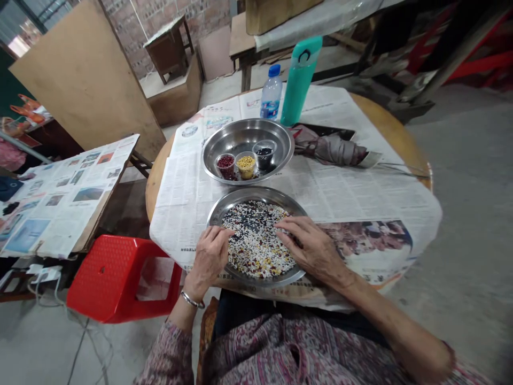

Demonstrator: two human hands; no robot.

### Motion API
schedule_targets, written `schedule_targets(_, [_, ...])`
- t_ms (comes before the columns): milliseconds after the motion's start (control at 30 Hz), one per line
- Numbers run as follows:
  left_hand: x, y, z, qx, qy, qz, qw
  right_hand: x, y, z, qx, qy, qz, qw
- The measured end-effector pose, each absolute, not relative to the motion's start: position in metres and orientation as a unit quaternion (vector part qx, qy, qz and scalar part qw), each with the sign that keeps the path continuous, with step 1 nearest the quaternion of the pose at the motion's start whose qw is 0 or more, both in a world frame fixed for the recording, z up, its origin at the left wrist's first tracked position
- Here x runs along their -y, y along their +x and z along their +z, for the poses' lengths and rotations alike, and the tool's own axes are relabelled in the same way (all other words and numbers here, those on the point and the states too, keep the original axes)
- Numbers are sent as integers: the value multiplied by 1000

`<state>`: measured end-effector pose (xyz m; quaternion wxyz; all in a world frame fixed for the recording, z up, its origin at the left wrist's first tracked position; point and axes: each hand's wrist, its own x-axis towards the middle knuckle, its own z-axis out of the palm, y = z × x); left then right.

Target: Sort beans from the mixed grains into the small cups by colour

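Mixed rice and beans (256, 240) — in steel plate (256, 194) at round table's (395, 120) near edge. Left hand (208, 262), right hand (312, 248) apart — both open, touching grains.

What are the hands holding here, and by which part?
Nothing is visibly held: the left hand and right hand rest on mixed grains in a steel plate.
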<state>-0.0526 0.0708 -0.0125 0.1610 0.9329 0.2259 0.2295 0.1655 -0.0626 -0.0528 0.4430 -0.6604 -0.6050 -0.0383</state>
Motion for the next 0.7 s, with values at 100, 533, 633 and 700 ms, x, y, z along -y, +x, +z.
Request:
schedule_targets(100, [-61, -61, -26, -224, 907, 300, 192, 68, 165, -36, 689, -614, 11, 386])
schedule_targets(533, [-58, -62, -43, -222, 897, 315, 217, 13, 173, -44, 776, -569, 38, 270])
schedule_targets(633, [-58, -60, -43, -211, 895, 332, 212, -11, 172, -40, 728, -627, 22, 277])
schedule_targets(700, [-59, -60, -43, -210, 891, 343, 210, -23, 160, -37, 722, -645, 16, 250])
